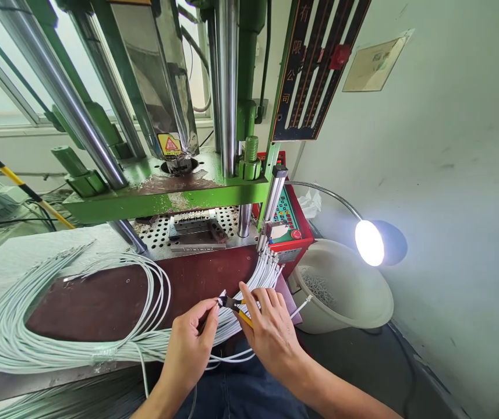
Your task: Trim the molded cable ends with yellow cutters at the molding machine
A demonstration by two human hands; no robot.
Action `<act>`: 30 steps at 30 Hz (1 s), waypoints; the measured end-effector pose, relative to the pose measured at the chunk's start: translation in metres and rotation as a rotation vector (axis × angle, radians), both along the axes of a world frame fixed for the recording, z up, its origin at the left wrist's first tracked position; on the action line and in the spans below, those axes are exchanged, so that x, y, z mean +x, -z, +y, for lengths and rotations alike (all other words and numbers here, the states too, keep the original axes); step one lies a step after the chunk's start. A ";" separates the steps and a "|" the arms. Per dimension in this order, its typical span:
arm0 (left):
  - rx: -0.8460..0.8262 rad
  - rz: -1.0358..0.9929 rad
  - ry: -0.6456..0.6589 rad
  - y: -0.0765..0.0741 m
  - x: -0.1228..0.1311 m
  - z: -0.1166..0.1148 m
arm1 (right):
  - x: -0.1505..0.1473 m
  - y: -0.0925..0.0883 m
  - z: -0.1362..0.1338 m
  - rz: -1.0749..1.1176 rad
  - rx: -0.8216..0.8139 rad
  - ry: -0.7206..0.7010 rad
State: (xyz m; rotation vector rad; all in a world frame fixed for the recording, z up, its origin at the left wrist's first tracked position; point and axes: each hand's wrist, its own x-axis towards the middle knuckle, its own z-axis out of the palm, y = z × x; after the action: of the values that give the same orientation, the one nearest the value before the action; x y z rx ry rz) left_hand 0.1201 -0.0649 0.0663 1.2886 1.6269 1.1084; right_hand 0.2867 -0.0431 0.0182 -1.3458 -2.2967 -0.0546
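A small pair of yellow-handled cutters (232,303) is held in the right hand (273,326), fingers wrapped loosely over the grips, and the dark cutter head is pointed at the left hand (190,343). Over there, thumb and index finger are pinched nearly together, and some small pale piece (220,301) is gripped right at the cutter tips. Too tiny to tell exactly what it is, tbh.

A big loop of pale cables (78,352) is spread out left of the left hand, and the bundle is run behind both hands, with its metal-tipped ends fanned out just beyond the right one. Beyond the left hand, a dark red board (201,273) is partly covered by the cables. Farther out, a metal fixture (192,228) is seated on a perforated plate (157,235) under a green press (166,203). Beyond the right hand and off to its right, a red control box (290,224) is parked, plus a whitish bin (363,302), with a lit lamp (369,242) hung above it.
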 end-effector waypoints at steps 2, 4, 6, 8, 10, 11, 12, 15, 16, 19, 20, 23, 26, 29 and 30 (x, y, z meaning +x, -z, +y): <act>0.020 0.014 -0.002 0.000 0.001 0.000 | -0.002 -0.001 -0.001 0.015 -0.028 0.019; 0.009 -0.017 -0.002 -0.001 0.001 0.000 | -0.002 -0.004 0.000 0.098 -0.111 0.011; -0.031 -0.092 0.009 -0.002 0.000 -0.001 | -0.001 -0.007 0.003 0.248 -0.298 -0.060; -0.081 -0.174 0.035 -0.002 -0.001 0.000 | 0.003 -0.011 0.007 0.402 -0.561 -0.161; -0.110 -0.232 0.052 -0.001 -0.004 0.000 | 0.006 -0.014 0.012 0.528 -0.831 -0.251; -0.118 -0.253 0.057 -0.001 -0.005 0.001 | 0.007 -0.015 0.013 0.588 -0.957 -0.284; -0.125 -0.275 0.059 0.000 -0.006 0.001 | 0.008 -0.015 0.015 0.649 -1.074 -0.310; -0.145 -0.343 0.062 0.000 -0.008 0.002 | 0.008 -0.015 0.017 0.784 -1.322 -0.347; -0.149 -0.359 0.063 0.000 -0.008 0.002 | 0.008 -0.014 0.017 0.796 -1.344 -0.343; -0.145 -0.334 0.052 0.001 -0.008 0.002 | 0.005 -0.014 0.014 0.670 -1.145 -0.301; -0.136 -0.301 0.046 0.002 -0.008 0.002 | 0.004 -0.013 0.012 0.590 -0.996 -0.264; -0.067 -0.162 0.025 0.004 -0.008 0.003 | -0.001 -0.010 0.005 0.346 -0.473 -0.099; 0.028 -0.015 0.020 0.006 -0.008 0.003 | -0.005 -0.006 -0.003 0.175 -0.176 0.000; 0.086 0.099 0.033 0.006 -0.008 0.003 | -0.009 -0.002 -0.006 0.100 -0.099 0.023; 0.098 0.127 0.039 0.006 -0.008 0.003 | -0.009 -0.001 -0.006 0.090 -0.088 0.023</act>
State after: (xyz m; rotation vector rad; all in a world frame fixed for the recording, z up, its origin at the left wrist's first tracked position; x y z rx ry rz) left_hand 0.1125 -0.0620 0.0606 1.4751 1.6497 1.1142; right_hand 0.2776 -0.0489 0.0196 -1.3894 -2.2315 0.0991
